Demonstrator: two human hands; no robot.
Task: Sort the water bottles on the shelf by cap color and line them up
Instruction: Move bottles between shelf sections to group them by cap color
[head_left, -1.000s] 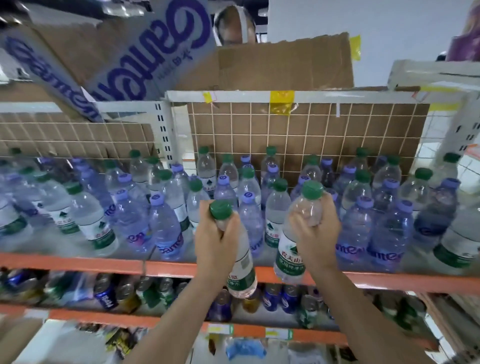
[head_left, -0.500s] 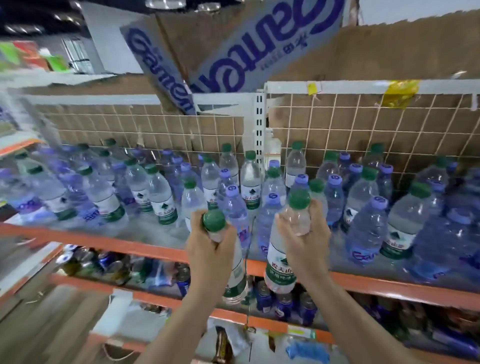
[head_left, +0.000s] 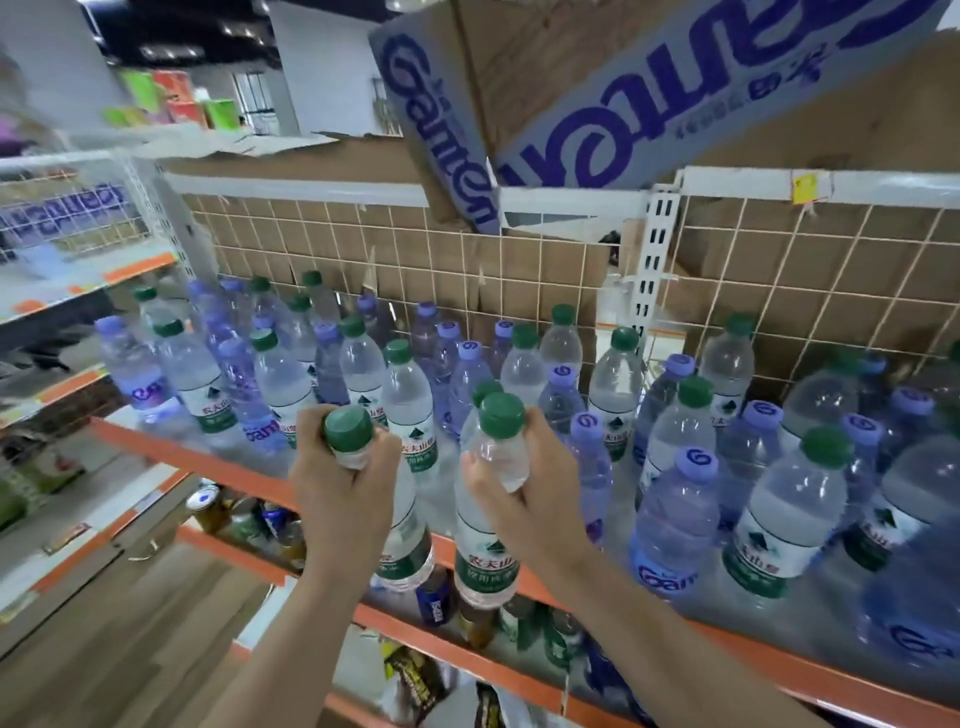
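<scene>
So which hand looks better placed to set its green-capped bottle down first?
Probably the left hand: its bottle hangs nearest the shelf's left stretch, where green-capped bottles already cluster. The right hand holds its bottle closer to purple caps.

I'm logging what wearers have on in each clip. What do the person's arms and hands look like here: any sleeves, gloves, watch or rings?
The left hand and right hand are bare, without gloves, rings or a watch. Both forearms are uncovered down to the frame edge; no sleeve is visible.
</scene>
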